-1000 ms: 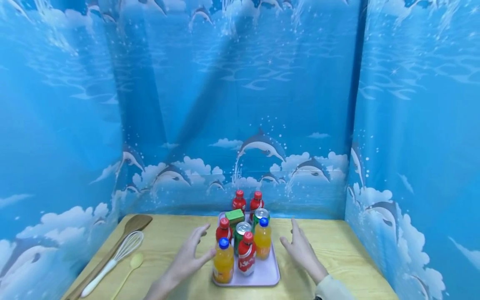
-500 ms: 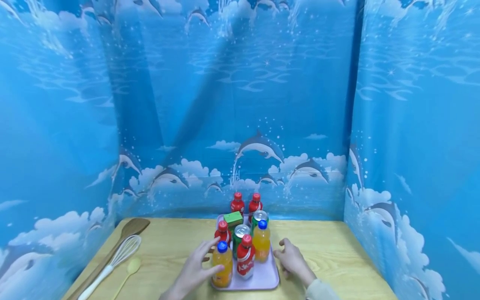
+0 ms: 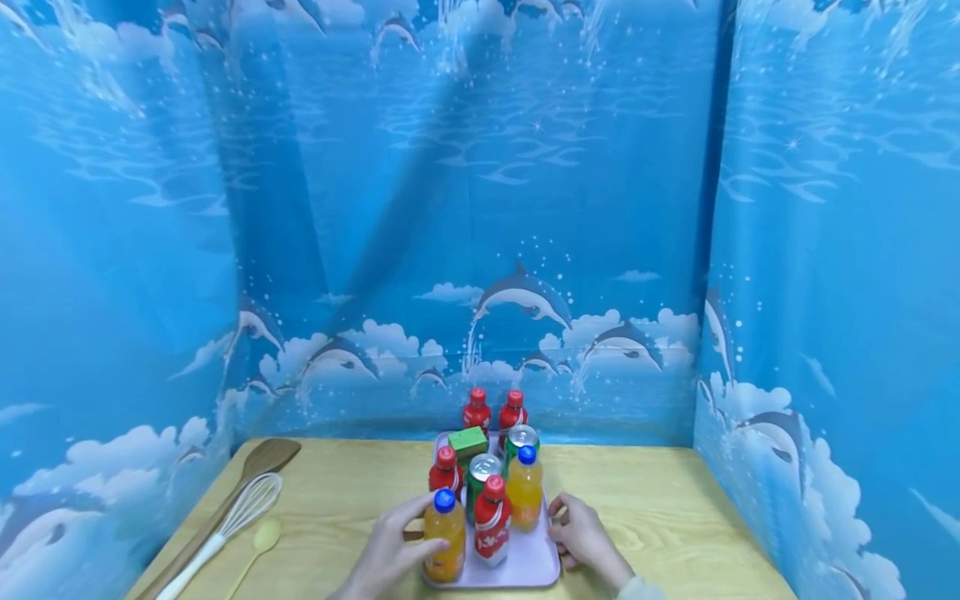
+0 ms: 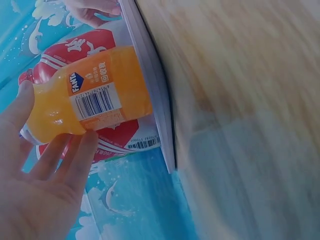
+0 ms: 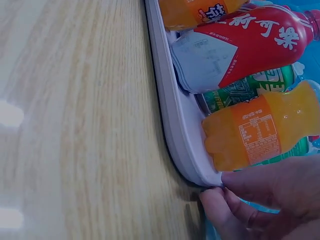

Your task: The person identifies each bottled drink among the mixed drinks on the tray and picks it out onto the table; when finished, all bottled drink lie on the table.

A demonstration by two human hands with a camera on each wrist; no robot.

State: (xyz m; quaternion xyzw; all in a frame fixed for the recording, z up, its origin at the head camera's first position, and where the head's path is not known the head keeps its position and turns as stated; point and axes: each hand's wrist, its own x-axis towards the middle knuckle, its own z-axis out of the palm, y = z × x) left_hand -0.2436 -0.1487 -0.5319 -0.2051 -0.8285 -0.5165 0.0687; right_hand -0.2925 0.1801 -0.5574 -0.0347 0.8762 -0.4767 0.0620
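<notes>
A pale lilac tray point(image 3: 536, 567) carries several drinks at the middle of the table. My left hand point(image 3: 388, 540) grips an orange Fanta bottle point(image 3: 445, 546) with a blue cap at the tray's near left corner. In the left wrist view its thumb and fingers point(image 4: 79, 155) lie on either side of the bottle's upper part. My right hand point(image 3: 588, 537) pinches the tray's right rim, thumb on top and a finger under it in the right wrist view. Beside that hand stands a second orange bottle point(image 3: 525, 497). A red-labelled cola bottle point(image 3: 492, 529) stands between the two orange ones.
Further back on the tray are silver-topped green cans point(image 3: 485, 469), a green block point(image 3: 468, 442) and more red bottles point(image 3: 477, 410). At the left lie a wooden spatula point(image 3: 272, 455), a white whisk point(image 3: 255, 498) and a yellow spoon point(image 3: 266, 536). A blue dolphin curtain point(image 3: 480, 208) surrounds the table.
Both hands have come inward from beside the tray. The left now grips the near orange bottle, and the right, earlier spread apart from the tray, has closed on its right rim.
</notes>
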